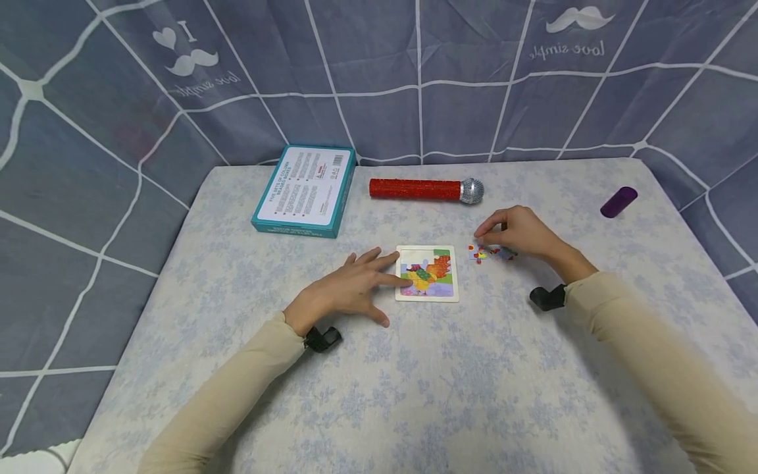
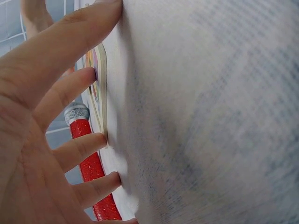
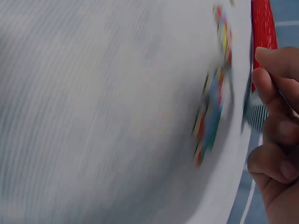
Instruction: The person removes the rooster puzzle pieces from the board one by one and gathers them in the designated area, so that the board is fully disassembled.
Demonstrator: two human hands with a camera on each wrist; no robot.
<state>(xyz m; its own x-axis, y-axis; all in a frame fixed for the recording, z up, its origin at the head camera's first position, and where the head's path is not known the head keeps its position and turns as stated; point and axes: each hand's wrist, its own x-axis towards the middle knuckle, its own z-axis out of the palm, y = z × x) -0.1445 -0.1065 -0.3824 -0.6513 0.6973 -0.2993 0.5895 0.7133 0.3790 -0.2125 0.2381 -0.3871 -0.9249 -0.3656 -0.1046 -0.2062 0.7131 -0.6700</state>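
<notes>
On the flower-patterned counter point(image 1: 379, 395), a teal box point(image 1: 304, 187) lies at the far left, in front of the left hand point(image 1: 349, 286), which is spread wide, and the right hand point(image 1: 521, 230), its fingers curled; whether it pinches anything I cannot tell. A red microphone point(image 1: 420, 190) lies beyond the square puzzle board point(image 1: 418, 256), partly filled, between the hands, the left index finger over it. A purple cylinder point(image 1: 618, 202) sits far right, and loose puzzle pieces point(image 1: 478, 253) lie by the right fingertips.

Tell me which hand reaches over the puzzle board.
The left hand: its fingers are spread, the index over the puzzle board. The right hand, fingers curled, is by the loose pieces.
</notes>
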